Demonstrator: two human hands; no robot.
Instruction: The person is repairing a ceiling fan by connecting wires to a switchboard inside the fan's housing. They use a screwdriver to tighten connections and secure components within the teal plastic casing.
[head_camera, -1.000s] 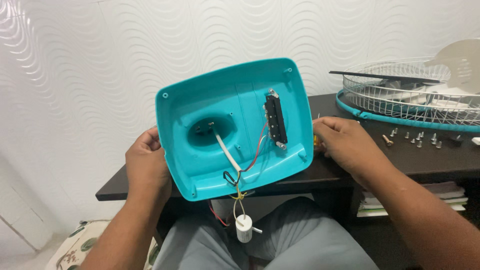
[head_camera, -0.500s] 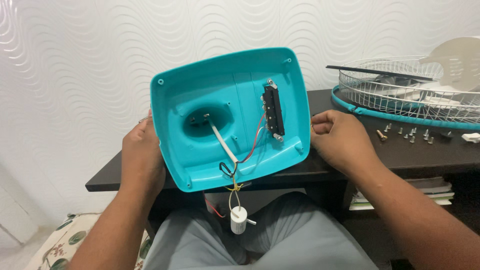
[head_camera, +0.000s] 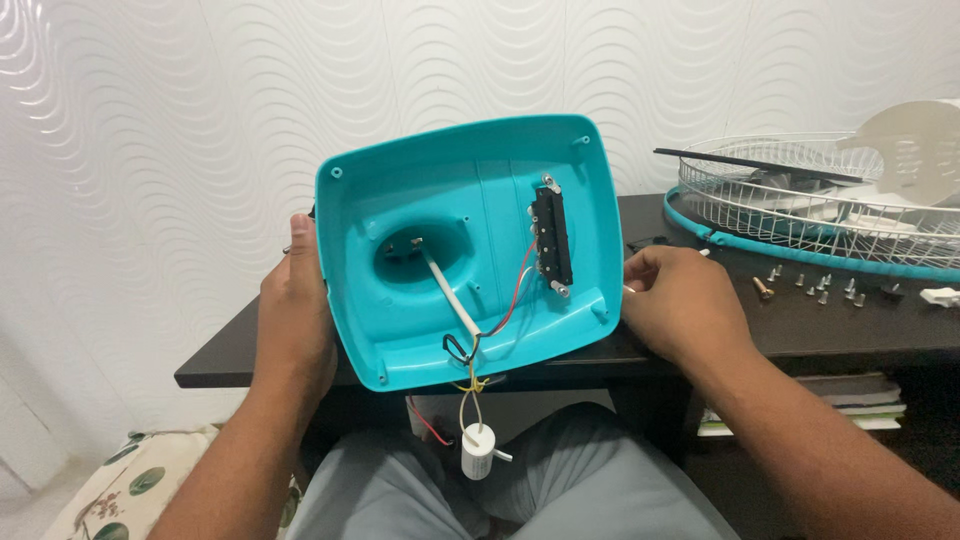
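Two hands frame a turquoise fan base held upright over the lap, its hollow underside facing the camera. In the head view, the only one, the left hand sits at 9 o'clock of the base, fingers wrapped round the rim and pressed on it, thumb side toward the camera. The right hand sits at 3 o'clock, curled loosely just beside the rim; whether it actually grips the base or pinches something small, I cannot tell.

Inside the shell, a black switch block stands toward 2 o'clock, and a white cord runs from the central well down to 6 o'clock, where thin wires hang a small white capacitor below the base.

Judging by its thin moulded plastic, the base looks light, stiff and somewhat slick; the rim is the safe hold, while the dangling wires look fragile.

At 2 o'clock, on the dark table, lie a wire fan guard and loose screws.
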